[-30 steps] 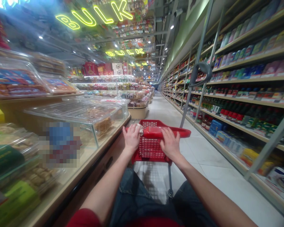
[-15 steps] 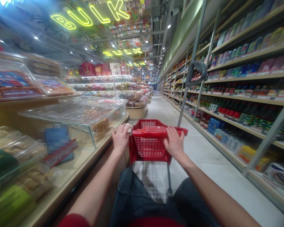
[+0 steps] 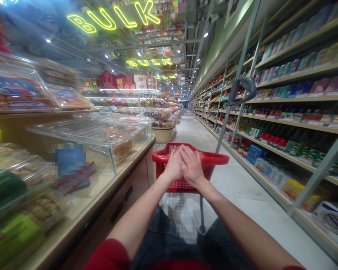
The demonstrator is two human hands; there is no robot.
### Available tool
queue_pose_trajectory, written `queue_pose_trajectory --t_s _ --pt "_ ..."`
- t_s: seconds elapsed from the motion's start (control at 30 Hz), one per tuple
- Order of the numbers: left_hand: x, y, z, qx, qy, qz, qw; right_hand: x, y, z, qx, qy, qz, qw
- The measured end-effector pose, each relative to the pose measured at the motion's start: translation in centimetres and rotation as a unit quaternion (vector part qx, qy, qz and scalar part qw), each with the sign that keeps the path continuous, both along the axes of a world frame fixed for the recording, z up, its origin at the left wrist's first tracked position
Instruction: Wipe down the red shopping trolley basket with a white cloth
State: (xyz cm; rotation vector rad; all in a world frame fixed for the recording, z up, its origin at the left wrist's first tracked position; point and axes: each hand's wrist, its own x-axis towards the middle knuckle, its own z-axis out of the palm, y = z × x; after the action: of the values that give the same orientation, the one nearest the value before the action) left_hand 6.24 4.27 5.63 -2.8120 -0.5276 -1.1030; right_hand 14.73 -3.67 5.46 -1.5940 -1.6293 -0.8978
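Note:
My left hand [image 3: 174,165] and my right hand [image 3: 193,164] are pressed together over the middle of the red shopping cart's handle [image 3: 215,159]. The right fingers lie close together against the left hand. A white crumpled tissue, seen earlier in my left hand, is hidden now; the bare left end of the handle shows no tissue. Below the hands hangs the red mesh basket of the cart [image 3: 180,186]. Whether the palms rest on the handle or hover just over it, I cannot tell.
A bulk-food counter [image 3: 135,148] with clear lidded bins runs along the left, close to the cart. Stocked shelves [image 3: 293,123] line the right. A grey pole with a loop handle [image 3: 242,90] stands right of the cart. The tiled aisle [image 3: 186,125] stretches ahead.
Both hands have left their separate places on the handle and come together at its middle. The tissue has gone out of sight. The view has shifted slightly left.

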Motion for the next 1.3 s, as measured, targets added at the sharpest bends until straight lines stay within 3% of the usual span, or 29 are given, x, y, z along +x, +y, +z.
queue_pose_trajectory --t_s 0.13,0.27,0.53,0.8,1.03,1.13,1.3 --pt "-2.8 1.3 -0.7 -0.014 -0.005 0.024 1.0 -1.1 1.7 0.9 -0.056 0.033 -0.067 0.996" --pt "-3.9 1.6 -1.0 -0.006 -0.012 0.065 0.998 -0.4 2.2 0.7 -0.058 0.017 -0.091 0.994" --pt "-3.0 0.8 -0.9 0.002 -0.036 0.111 0.993 8.5 -3.2 -2.0 0.056 0.04 -0.152 0.986" --pt "-0.3 -1.5 -1.2 0.012 -0.025 0.111 0.993 5.9 -1.2 -1.2 0.05 0.032 -0.117 0.991" --pt "-1.4 -0.8 -1.4 0.019 -0.024 0.11 0.993 12.3 -3.9 -3.0 0.082 0.064 -0.203 0.974" --pt "-1.2 -1.0 -1.4 0.021 -0.026 0.11 0.993 11.4 -3.5 -3.1 0.094 0.058 -0.165 0.98" --pt "-0.7 -1.2 -1.5 0.023 -0.024 0.11 0.993 6.3 -0.9 -2.3 0.069 0.007 -0.062 0.996"
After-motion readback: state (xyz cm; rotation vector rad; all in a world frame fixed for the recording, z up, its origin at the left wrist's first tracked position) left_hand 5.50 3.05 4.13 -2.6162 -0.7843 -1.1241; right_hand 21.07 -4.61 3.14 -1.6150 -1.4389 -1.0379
